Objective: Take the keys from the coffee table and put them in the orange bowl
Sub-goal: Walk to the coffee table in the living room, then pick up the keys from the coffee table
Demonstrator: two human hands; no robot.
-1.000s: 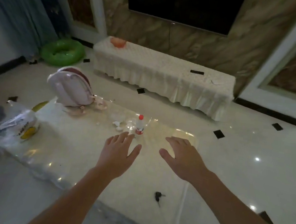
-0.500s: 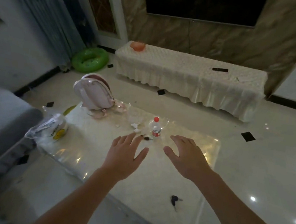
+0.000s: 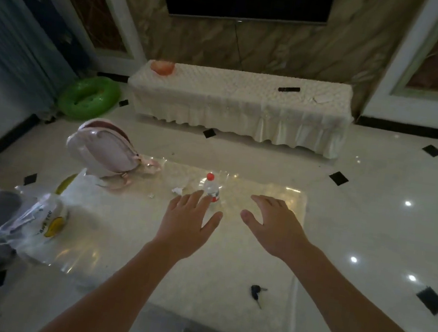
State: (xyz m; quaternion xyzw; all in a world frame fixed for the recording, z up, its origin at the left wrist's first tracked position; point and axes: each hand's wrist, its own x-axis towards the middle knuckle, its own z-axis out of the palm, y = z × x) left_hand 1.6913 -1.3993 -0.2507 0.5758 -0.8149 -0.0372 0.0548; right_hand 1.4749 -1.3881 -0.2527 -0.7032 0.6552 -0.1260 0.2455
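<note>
Keys lay untouched near the coffee table's near right corner.

The keys [image 3: 256, 292], a small dark fob with a thin blade pointing toward the table edge, looked light, rigid and likely to slide on the glossy coffee table [image 3: 124, 239]; pinching the thicker fob end seemed the surest hold. Both the left hand [image 3: 186, 224] and right hand [image 3: 274, 226] hovered open and empty, well beyond them. The orange bowl [image 3: 162, 67] sat far off on the covered bench [image 3: 237, 104].

Left hand [image 3: 186, 227] now overlapping bottle [image 3: 211, 187].
</note>
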